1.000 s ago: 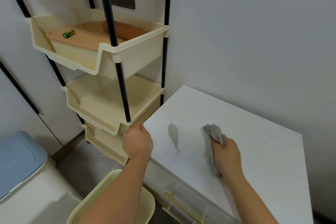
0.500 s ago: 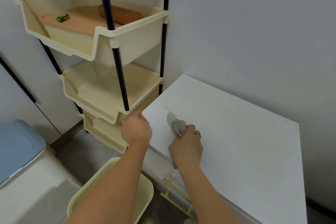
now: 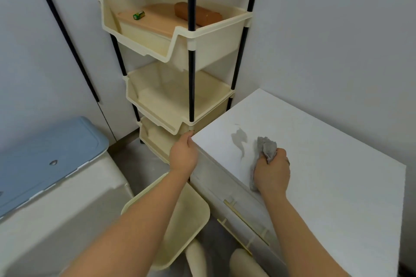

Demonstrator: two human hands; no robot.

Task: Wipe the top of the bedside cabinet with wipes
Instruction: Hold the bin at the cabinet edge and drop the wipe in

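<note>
The white bedside cabinet (image 3: 333, 164) is taking up the whole right side of the frame, pushed up against the wall, with thin gold drawer handles (image 3: 245, 218) showing on its front at the bottom centre. Just beside it, in the upper middle, a cream tiered rack (image 3: 209, 45) on black poles is standing with three trays in view. A white bin with a blue lid (image 3: 45, 153) is sitting in the lower left, and an open cream bin (image 3: 193, 211) is sitting at the bottom centre, right under the forearms.

The left hand (image 3: 183, 155) is gripping the cabinet's near left corner, thumb on top and fingers curling over the edge. The right hand (image 3: 272, 172) is clutching a crumpled grey wipe (image 3: 266, 148) in a fist and pressing it down on the cabinet top, near the front edge. A grey smear (image 3: 239, 139) is sitting on the top just left of the wipe, not touching it.

Up in the rack's top tray, a brown roll (image 3: 198, 14) and a little green battery (image 3: 139, 15) are lying on a peach board (image 3: 157, 23).
</note>
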